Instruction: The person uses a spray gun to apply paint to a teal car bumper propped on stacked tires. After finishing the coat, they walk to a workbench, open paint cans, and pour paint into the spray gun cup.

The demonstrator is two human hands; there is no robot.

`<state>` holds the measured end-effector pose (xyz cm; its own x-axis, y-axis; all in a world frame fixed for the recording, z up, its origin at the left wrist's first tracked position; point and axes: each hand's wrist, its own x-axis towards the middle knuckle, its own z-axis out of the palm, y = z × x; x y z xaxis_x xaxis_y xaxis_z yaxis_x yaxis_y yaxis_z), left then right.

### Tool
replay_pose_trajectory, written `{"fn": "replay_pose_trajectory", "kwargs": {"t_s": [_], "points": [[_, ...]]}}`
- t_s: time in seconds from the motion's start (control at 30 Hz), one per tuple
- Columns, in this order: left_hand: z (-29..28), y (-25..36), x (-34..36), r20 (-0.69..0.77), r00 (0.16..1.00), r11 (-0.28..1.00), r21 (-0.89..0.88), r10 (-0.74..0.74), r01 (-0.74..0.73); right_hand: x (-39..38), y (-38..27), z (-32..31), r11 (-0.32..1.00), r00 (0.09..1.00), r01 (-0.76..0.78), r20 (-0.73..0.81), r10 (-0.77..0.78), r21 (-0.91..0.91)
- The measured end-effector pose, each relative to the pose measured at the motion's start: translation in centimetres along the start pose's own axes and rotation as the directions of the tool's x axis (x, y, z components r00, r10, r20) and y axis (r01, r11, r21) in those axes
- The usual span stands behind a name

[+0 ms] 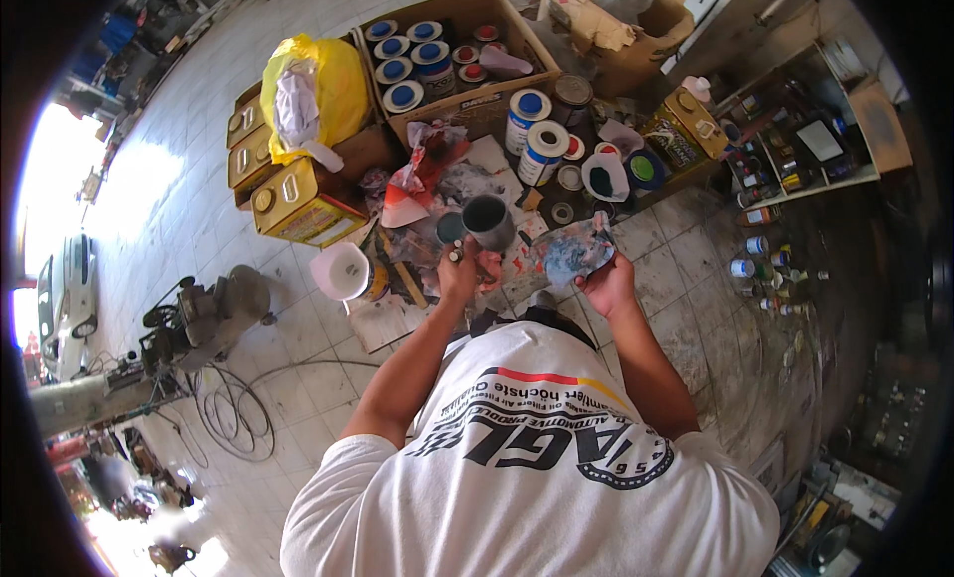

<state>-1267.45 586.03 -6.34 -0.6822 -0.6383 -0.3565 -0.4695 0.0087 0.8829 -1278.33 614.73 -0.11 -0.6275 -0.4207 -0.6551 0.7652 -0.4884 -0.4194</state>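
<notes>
My left hand is closed at the lower left side of a dark grey metal cup, whose open mouth faces up. A small shiny metal fitting shows at its fingers; what it belongs to is hidden. Right beside the cup is a smaller round grey piece, perhaps a lid. In my right hand is a crumpled rag smeared with blue, grey and red paint, gripped by its right edge. Paint-stained papers lie beyond the cup, and a flat wooden stick lies left of my left hand.
A white tub stands at the left. Behind are gold square cans, a yellow plastic bag and a carton of blue- and red-capped cans. More paint cans stand right of centre. Small bottles and a low shelf are further right.
</notes>
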Motion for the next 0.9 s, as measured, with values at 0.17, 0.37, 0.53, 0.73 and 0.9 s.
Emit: {"fn": "replay_pose_trajectory", "kwargs": {"t_s": [0.17,0.37,0.53,0.73,0.9], "points": [[3.2,4.3,3.9,-0.225,0.972,0.998,0.018,0.068,-0.066,-2.6,0.3,-2.3,0.996,0.994,0.056,-0.097,-0.048,0.076],[8.1,6.9,10.4,-0.392,0.907,0.988,0.070,0.155,-0.139,-5.9,0.2,-4.7,0.989,0.976,0.131,-0.183,-0.116,0.071],[9.6,6.3,12.7,-0.454,0.891,0.999,0.029,0.026,-0.014,-8.1,-0.1,-5.3,0.991,0.984,0.097,-0.158,-0.083,0.087],[9.7,5.2,11.0,-0.467,0.883,0.997,-0.029,0.047,-0.068,-7.1,-0.9,-3.1,0.988,0.984,0.110,-0.150,-0.093,0.113],[7.1,7.5,5.7,-0.296,0.955,0.949,-0.290,0.032,-0.122,2.2,-2.6,-6.7,0.855,0.986,0.108,-0.056,-0.158,-0.507]]}}
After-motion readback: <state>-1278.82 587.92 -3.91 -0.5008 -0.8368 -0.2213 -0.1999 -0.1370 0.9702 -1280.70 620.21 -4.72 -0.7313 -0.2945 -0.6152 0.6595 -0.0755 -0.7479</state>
